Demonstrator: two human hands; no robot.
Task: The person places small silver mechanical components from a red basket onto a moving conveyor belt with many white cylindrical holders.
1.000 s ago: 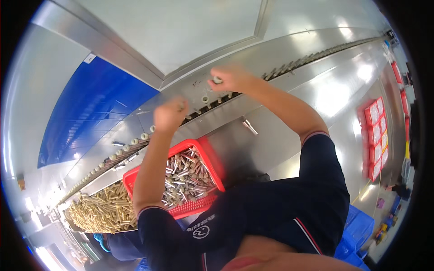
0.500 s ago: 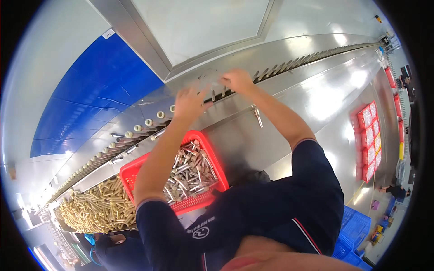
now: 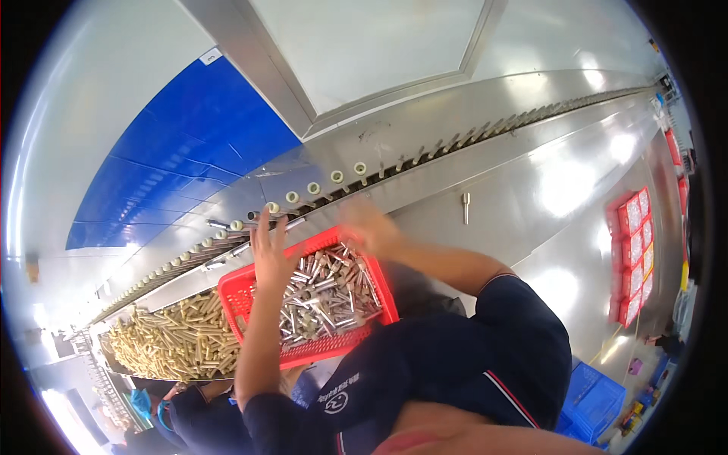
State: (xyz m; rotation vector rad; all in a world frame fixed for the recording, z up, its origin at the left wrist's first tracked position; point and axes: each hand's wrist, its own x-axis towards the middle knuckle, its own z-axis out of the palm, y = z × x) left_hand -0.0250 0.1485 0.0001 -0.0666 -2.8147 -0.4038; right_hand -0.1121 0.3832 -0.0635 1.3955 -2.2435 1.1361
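Observation:
My left hand point(image 3: 271, 249) is raised over the far left edge of a red plastic basket point(image 3: 241, 302), its fingers stretched up beside the pin rail. No object shows in it. My right hand point(image 3: 370, 227) hovers low at the basket's far right corner, its fingers smeared by motion. Inside the basket lie many loose silver metal tubes point(image 3: 322, 296), some with wider brownish ends. Along the rail point(image 3: 425, 158), several pins carry tubular pieces with pale green ring tops point(image 3: 337, 177); to the right, the pins stand bare and tilted.
A heap of gold-coloured tubes point(image 3: 171, 341) fills a tray left of the basket. One silver tube point(image 3: 466, 208) lies on the steel surface to the right. Red trays point(image 3: 633, 254) stand farther right, blue crates point(image 3: 591, 402) at lower right. A co-worker's dark sleeve point(image 3: 205, 425) shows at lower left.
Both hands have drawn back from the pins toward the basket, the right one farther. Ring-topped pieces now show on pins near where my hands were. The view has shifted slightly.

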